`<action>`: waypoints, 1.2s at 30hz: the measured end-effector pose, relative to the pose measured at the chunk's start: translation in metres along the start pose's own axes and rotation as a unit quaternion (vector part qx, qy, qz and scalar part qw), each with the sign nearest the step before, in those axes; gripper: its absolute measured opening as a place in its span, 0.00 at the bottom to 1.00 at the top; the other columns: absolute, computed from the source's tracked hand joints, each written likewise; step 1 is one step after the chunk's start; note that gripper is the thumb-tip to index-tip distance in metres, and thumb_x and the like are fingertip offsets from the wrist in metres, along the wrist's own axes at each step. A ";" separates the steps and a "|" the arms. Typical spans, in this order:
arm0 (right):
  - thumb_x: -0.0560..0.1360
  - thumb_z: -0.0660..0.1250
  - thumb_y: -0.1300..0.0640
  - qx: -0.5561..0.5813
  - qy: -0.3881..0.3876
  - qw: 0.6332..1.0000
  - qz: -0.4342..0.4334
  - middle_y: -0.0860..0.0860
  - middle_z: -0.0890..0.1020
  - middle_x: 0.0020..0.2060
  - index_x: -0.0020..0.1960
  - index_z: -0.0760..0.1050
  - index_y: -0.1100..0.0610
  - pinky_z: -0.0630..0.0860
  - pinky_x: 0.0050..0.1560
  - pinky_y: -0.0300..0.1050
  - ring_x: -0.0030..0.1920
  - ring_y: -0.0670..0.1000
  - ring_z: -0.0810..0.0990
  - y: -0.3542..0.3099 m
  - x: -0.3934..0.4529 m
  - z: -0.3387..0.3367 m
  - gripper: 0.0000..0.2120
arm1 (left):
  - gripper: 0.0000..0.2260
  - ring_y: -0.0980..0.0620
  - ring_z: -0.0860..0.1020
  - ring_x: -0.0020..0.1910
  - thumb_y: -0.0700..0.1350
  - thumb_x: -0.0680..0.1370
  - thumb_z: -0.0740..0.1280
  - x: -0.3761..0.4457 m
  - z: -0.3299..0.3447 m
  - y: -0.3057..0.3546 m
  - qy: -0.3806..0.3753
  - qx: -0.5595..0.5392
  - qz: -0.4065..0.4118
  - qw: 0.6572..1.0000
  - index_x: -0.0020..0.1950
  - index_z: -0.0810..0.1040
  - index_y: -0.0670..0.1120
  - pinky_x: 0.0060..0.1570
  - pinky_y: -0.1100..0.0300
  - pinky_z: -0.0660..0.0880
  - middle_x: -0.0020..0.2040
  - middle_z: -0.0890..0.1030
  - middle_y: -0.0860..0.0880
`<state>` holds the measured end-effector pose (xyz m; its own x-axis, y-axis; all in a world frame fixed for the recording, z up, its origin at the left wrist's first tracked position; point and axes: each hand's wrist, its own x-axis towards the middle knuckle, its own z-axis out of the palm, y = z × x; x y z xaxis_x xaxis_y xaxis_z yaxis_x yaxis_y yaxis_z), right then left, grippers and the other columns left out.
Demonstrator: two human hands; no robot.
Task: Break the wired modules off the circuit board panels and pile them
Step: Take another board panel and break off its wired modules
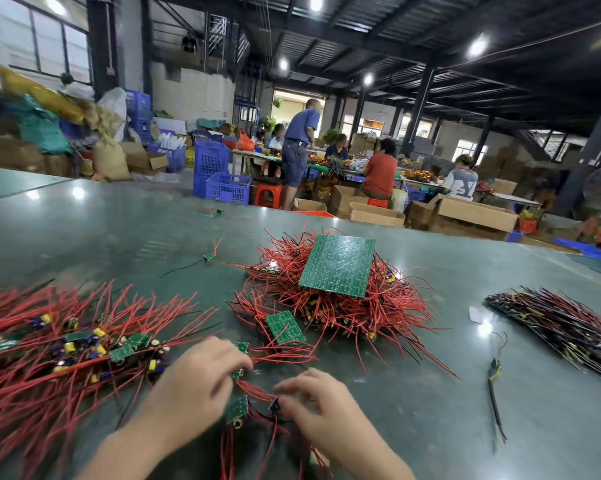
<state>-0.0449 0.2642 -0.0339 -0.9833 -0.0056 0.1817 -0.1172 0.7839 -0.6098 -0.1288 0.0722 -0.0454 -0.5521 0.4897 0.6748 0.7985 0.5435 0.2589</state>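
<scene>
the person works a small strip of wired modules [238, 407] low in the view, right between the two hands. the left hand [197, 377] has its fingers curled down over the upper end of the strip, pinching a green module near its fingertips. the right hand [314, 400] pinches the lower right end, where a dark component sits among the red wires. the strip seems to run slantwise from upper left to lower right between the hands, though blur makes its exact outline hard to tell.

the break line, judging from this, lies across that slant, so the hands would need to bend against each other there. the pile of freed modules [81, 344] lies just to the left, touching distance from the left hand and well apart from the right, so the left is the nearer one for dropping a freed piece. the heap of unbroken panels [337, 268] sits ahead and a little right on the tabletop [448, 427], with a smaller panel piece [285, 326] near the left hand's fingers.
</scene>
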 end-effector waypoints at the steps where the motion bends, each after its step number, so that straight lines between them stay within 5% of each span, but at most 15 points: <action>1: 0.75 0.64 0.53 -0.014 -0.025 1.000 -0.006 0.40 0.76 0.47 0.56 0.78 0.44 0.64 0.52 0.27 0.53 0.40 0.71 0.001 0.000 0.004 0.11 | 0.12 0.63 0.70 0.45 0.42 0.67 0.58 -0.003 0.008 0.001 -0.031 0.039 0.049 0.998 0.41 0.80 0.54 0.47 0.64 0.66 0.40 0.79 0.61; 4: 0.75 0.62 0.56 -0.086 -0.044 0.995 -0.001 0.43 0.76 0.54 0.58 0.74 0.42 0.63 0.60 0.38 0.59 0.45 0.68 0.001 0.001 0.010 0.14 | 0.10 0.59 0.69 0.45 0.44 0.66 0.58 -0.003 0.009 -0.004 0.006 0.086 0.023 0.996 0.35 0.78 0.53 0.45 0.60 0.63 0.38 0.79 0.61; 8: 0.75 0.61 0.55 -0.154 0.000 0.988 0.005 0.38 0.74 0.52 0.57 0.72 0.41 0.54 0.58 0.41 0.59 0.43 0.66 0.001 0.002 0.009 0.13 | 0.08 0.47 0.72 0.49 0.41 0.62 0.58 0.000 -0.014 -0.019 0.121 0.192 -0.183 0.957 0.36 0.75 0.49 0.52 0.48 0.62 0.43 0.79 0.51; 14: 0.75 0.61 0.57 -0.134 0.058 0.989 -0.020 0.37 0.68 0.51 0.54 0.73 0.40 0.53 0.57 0.39 0.58 0.41 0.64 0.001 0.001 0.005 0.14 | 0.10 0.52 0.74 0.51 0.39 0.70 0.65 -0.004 -0.031 -0.043 -0.051 0.228 -0.425 0.874 0.41 0.75 0.55 0.65 0.36 0.54 0.44 0.78 0.56; 20: 0.77 0.62 0.56 -0.125 0.082 0.988 -0.049 0.28 0.66 0.50 0.54 0.74 0.42 0.50 0.58 0.29 0.58 0.36 0.64 0.000 0.001 -0.001 0.11 | 0.17 0.50 0.73 0.49 0.33 0.68 0.65 -0.005 -0.030 -0.046 -0.004 0.230 -0.421 0.877 0.38 0.76 0.57 0.47 0.51 0.55 0.43 0.80 0.55; 25: 0.75 0.66 0.59 -0.046 0.120 0.990 -0.052 0.31 0.72 0.47 0.52 0.74 0.43 0.62 0.59 0.34 0.55 0.36 0.70 -0.003 -0.001 -0.003 0.12 | 0.15 0.45 0.72 0.54 0.31 0.70 0.67 -0.010 -0.030 -0.052 0.054 0.194 -0.422 0.884 0.39 0.80 0.53 0.53 0.47 0.58 0.47 0.82 0.51; 27: 0.74 0.67 0.61 0.022 0.140 0.989 -0.045 0.35 0.75 0.48 0.51 0.71 0.40 0.66 0.55 0.30 0.51 0.35 0.73 -0.006 -0.002 -0.003 0.17 | 0.11 0.45 0.69 0.55 0.35 0.71 0.66 -0.007 -0.029 -0.043 0.107 0.197 -0.382 0.897 0.39 0.81 0.51 0.54 0.46 0.58 0.48 0.82 0.51; 29: 0.73 0.69 0.64 0.080 0.150 0.985 -0.031 0.41 0.78 0.46 0.51 0.70 0.39 0.69 0.51 0.27 0.49 0.37 0.75 -0.009 -0.002 -0.004 0.20 | 0.10 0.45 0.71 0.52 0.42 0.71 0.61 -0.001 -0.027 -0.027 0.177 0.174 -0.258 0.934 0.40 0.82 0.49 0.53 0.50 0.61 0.45 0.82 0.50; 31: 0.72 0.69 0.65 0.119 0.148 0.981 -0.023 0.43 0.80 0.45 0.49 0.73 0.41 0.73 0.50 0.31 0.46 0.39 0.78 -0.011 -0.002 -0.005 0.19 | 0.11 0.54 0.75 0.47 0.49 0.71 0.60 0.004 -0.021 -0.003 0.149 -0.024 -0.161 0.975 0.44 0.81 0.48 0.52 0.58 0.68 0.44 0.83 0.52; 32: 0.71 0.70 0.66 0.140 0.148 0.979 -0.024 0.44 0.81 0.43 0.48 0.74 0.43 0.75 0.50 0.34 0.45 0.41 0.79 -0.013 -0.002 -0.005 0.18 | 0.12 0.58 0.78 0.46 0.52 0.70 0.64 0.007 -0.019 0.013 0.069 -0.199 -0.179 0.961 0.48 0.80 0.49 0.51 0.66 0.71 0.46 0.83 0.53; 34: 0.69 0.71 0.66 0.175 0.155 0.972 -0.029 0.46 0.83 0.41 0.46 0.77 0.45 0.77 0.49 0.37 0.43 0.43 0.81 -0.014 -0.003 -0.006 0.16 | 0.18 0.58 0.81 0.46 0.52 0.67 0.73 0.009 -0.008 0.039 -0.104 -0.434 -0.234 0.863 0.55 0.78 0.50 0.48 0.68 0.75 0.50 0.84 0.51; 36: 0.69 0.71 0.66 0.199 0.157 0.967 -0.029 0.46 0.84 0.40 0.43 0.79 0.47 0.76 0.46 0.36 0.42 0.43 0.81 -0.014 -0.003 -0.008 0.14 | 0.15 0.55 0.82 0.42 0.38 0.70 0.75 0.005 0.010 0.050 -0.143 -0.476 -0.249 0.831 0.55 0.79 0.47 0.43 0.65 0.77 0.48 0.85 0.50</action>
<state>-0.0395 0.2585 -0.0193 -0.8898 0.1957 0.4122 -0.2768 0.4867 -0.8286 -0.0942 0.1087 -0.0360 -0.7965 0.5819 0.1643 0.2070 0.0071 0.9783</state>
